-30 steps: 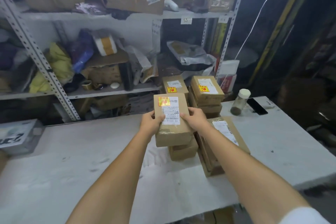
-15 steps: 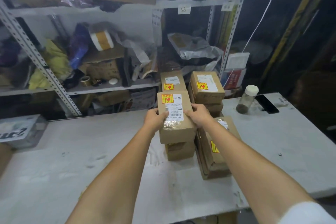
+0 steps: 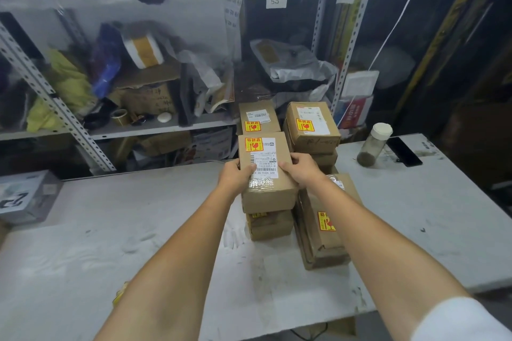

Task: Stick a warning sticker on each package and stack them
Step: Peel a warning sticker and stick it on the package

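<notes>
Head view. Stock at the packing table, 8 entries.

1. Brown cardboard package [image 3: 267,174]: held at its 2 long sides, left hand [image 3: 234,177] and right hand [image 3: 300,171] both gripping it with fingers curled on the edges. The top face carries a white shipping label [image 3: 264,163] and, at the far left corner, a yellow-and-red warning sticker [image 3: 253,144]. It sits mid-table, directly over a lower package [image 3: 270,225]. Whether the 2 touch cannot be told.
2. Front right stack [image 3: 327,241]: flat packages just right of entry 1, partly under the right forearm, stickered on top.
3. Rear left package [image 3: 259,119]: just behind entry 1, stickered and labelled.
4. Rear right stack [image 3: 311,127]: top package stickered, more packages beneath it.
5. White table [image 3: 138,230]: scuffed and bearing all the above.
6. Clear jar [image 3: 374,145]: white lid, dark contents at the bottom, on the far right of the table beside a black phone [image 3: 404,151].
7. Grey box [image 3: 25,196]: at the table's left edge.
8. Metal shelving rack [image 3: 69,119]: behind the table, holding cartons, bags and tape rolls.
</notes>
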